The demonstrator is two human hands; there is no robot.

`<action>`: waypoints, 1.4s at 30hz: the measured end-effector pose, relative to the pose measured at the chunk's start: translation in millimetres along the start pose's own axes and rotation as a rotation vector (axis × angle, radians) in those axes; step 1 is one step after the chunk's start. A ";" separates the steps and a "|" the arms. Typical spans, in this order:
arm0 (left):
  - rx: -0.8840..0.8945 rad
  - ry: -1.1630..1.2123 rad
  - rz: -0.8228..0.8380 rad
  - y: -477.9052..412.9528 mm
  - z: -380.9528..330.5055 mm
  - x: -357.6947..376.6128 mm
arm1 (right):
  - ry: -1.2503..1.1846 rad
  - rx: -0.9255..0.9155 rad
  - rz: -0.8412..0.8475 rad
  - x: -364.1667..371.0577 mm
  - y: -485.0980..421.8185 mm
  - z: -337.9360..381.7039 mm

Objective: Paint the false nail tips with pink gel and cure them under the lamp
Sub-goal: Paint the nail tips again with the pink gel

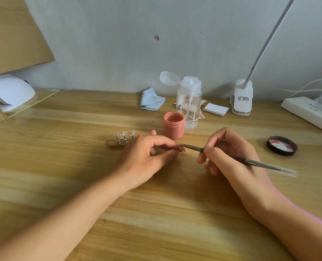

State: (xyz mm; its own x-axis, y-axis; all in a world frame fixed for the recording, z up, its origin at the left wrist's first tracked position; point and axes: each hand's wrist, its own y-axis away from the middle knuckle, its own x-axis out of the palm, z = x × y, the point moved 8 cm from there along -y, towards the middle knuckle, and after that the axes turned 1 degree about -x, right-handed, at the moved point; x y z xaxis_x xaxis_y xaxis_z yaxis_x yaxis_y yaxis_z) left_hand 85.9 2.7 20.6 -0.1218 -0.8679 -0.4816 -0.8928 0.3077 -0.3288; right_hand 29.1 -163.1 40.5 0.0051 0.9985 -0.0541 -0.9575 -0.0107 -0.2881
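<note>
My left hand (pixel 148 157) pinches a false nail tip (pixel 181 148) between thumb and forefinger, just above the wooden table (pixel 62 166). My right hand (pixel 229 153) grips a thin brush (pixel 250 160), and its bristle end touches the nail tip. The open jar of pink gel (pixel 173 125) stands just behind my hands. A small wooden holder (pixel 116 144) with three clear nail tips (pixel 124 134) on metal stands sits left of the jar, partly hidden by my left hand. The white curing lamp (pixel 7 93) is at the far left, against the wall.
The jar's dark lid (pixel 282 146) lies upside down at the right. Behind the jar are a clear pump bottle (pixel 189 104), a folded blue cloth (pixel 151 99), white pads (pixel 215 109), a clip desk lamp (pixel 242 99) and a power strip (pixel 310 112). Cardboard (pixel 11 34) leans at the left.
</note>
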 end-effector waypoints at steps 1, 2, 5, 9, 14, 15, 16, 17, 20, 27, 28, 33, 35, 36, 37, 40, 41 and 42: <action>-0.001 0.001 0.004 -0.4 0.4 0.3 | 0.000 -0.001 -0.003 0.0 0.0 0.2; -0.001 0.002 0.006 -0.8 0.8 0.5 | -0.002 0.000 -0.004 0.1 0.0 0.3; -0.004 0.002 -0.003 -1.3 1.8 0.4 | 0.002 0.005 0.001 1.4 -0.3 0.7; -0.004 -0.010 0.007 -0.9 3.4 1.0 | 0.013 0.011 -0.002 1.4 -0.5 0.1; -0.013 -0.004 0.017 -0.1 1.7 -0.4 | 0.006 0.002 -0.015 -0.6 -0.8 -0.5; -0.010 0.000 0.024 0.2 -0.1 -0.6 | -0.008 0.000 -0.027 -2.0 -1.0 -1.2; -0.008 0.006 0.028 0.4 -2.0 -0.9 | -0.027 -0.001 -0.039 -3.8 -1.3 -2.1; -0.007 0.011 0.027 0.6 -3.4 -1.1 | -0.043 -0.003 -0.048 -5.1 -1.3 -2.8; -0.013 0.035 0.025 0.7 -2.7 -0.1 | -0.051 -0.011 -0.042 -4.8 -0.9 -1.4; -0.029 0.056 0.059 -0.8 1.8 2.6 | -0.033 0.023 -0.039 -3.4 -2.0 -5.9; -0.025 0.060 0.061 -0.8 1.1 2.7 | -0.032 0.020 -0.036 -3.7 -1.9 -5.8; -0.034 0.075 0.062 0.0 -0.6 2.1 | -0.014 0.002 -0.018 -3.1 -2.2 -6.2; -0.041 0.068 0.052 0.4 -0.3 1.5 | -0.010 -0.001 -0.022 -2.8 -2.7 -5.0; -0.046 0.065 0.050 0.2 0.5 1.8 | -0.010 -0.004 -0.026 -3.2 -2.8 -4.9; -0.053 0.062 0.051 0.3 1.7 2.1 | -0.011 -0.006 -0.030 -3.7 -3.0 -5.0; -0.062 0.055 0.060 0.0 2.4 3.5 | -0.001 -0.006 -0.031 -4.3 -2.8 -5.8; -0.065 0.056 0.063 0.1 2.7 3.9 | 0.001 -0.010 -0.033 -4.4 -3.0 -5.6; -0.066 0.058 0.063 0.1 2.7 3.9 | 0.000 -0.015 -0.037 -4.7 -3.3 -5.5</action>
State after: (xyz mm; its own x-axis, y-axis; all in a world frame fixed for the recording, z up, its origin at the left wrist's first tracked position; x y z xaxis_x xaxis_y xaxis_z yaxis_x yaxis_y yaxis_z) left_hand 86.5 0.4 16.6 -0.2019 -0.8694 -0.4510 -0.9091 0.3377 -0.2438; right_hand 33.8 -168.0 36.4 0.0405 0.9983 -0.0428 -0.9524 0.0256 -0.3039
